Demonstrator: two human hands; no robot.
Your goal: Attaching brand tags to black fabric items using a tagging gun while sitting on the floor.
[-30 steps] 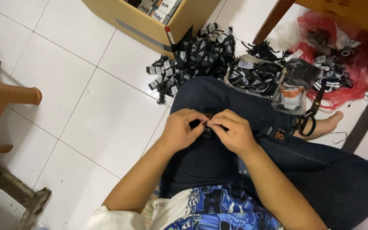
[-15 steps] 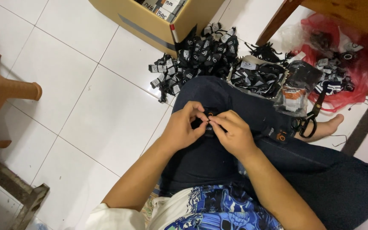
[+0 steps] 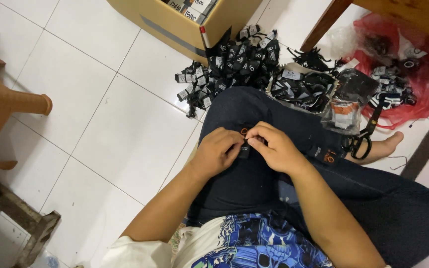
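At the far left stands a tan wooden stool [image 3: 6,104] on the white tiled floor [image 3: 120,134], well apart from the work. Farther right, near the top, an open brown cardboard box [image 3: 184,25] sits just behind a heap of small black fabric tags with white labels [image 3: 234,67], which spreads across the tiles up to the person's knee.

The left hand [image 3: 217,154] rests on the dark denim thigh, its fingers [image 3: 235,148] clenched on one end of a small black tag piece [image 3: 245,149]. The right hand [image 3: 273,147] meets it from the other side, its fingers [image 3: 254,142] pinching the same piece, so the tag sits between both hands on the lap.

To the right lie a clear plastic bag of black tags [image 3: 348,101], black-handled scissors [image 3: 361,139] beside a bare foot, and a red plastic bag [image 3: 413,74].

The piece is tiny and held only at the fingertips; as I judge it, a slip could drop it onto the dark jeans, where it would be hard to spot. The scissors lying close to the foot could nick it if the leg shifts.
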